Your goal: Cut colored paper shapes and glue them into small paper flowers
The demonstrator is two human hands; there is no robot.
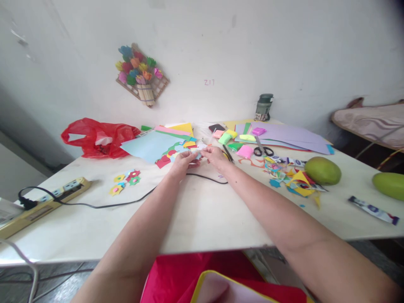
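Pinching a small pale piece (198, 154) between left hand (184, 163) and right hand (216, 157), above the table (214, 214); too blurred to call finished; beside cut shapes (164, 160); leftward, flowers (134, 173) already given centres (115, 190); beyond, a light-blue sheet (147, 145) left uncut.

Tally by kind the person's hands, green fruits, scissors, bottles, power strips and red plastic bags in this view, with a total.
Hands (left, right): 2
Green fruits: 2
Scissors: 1
Bottle: 1
Power strip: 1
Red plastic bag: 1
Total: 8
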